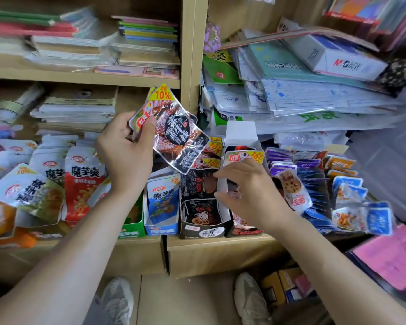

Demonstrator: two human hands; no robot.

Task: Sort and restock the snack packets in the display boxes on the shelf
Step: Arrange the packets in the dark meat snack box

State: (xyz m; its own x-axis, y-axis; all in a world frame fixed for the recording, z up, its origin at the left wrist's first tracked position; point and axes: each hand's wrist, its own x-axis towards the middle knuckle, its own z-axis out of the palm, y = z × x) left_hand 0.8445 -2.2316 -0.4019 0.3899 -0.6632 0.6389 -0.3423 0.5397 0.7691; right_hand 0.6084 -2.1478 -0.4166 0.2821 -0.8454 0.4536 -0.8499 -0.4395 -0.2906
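My left hand (127, 151) is raised above the shelf and grips a small stack of black, silver-edged snack packets (174, 130) with a yellow "10%" corner. Below it stands a black display box (203, 229) with dark packets lying in it. My right hand (251, 191) reaches into the box to its right (243, 231), fingers curled on a dark packet (232, 188) there. Behind that hand more packets with red and yellow tops (244, 157) stand upright. A blue display box (161, 229) of blue packets sits left of the black one.
White and red pouches (80, 181) crowd the left of the shelf, next to a green box (130, 231). Purple, orange and blue packets (314, 184) fill the right side. Stacked notebooks (148, 43) and paper goods fill the shelves above. The wooden shelf edge (220, 252) runs across the front.
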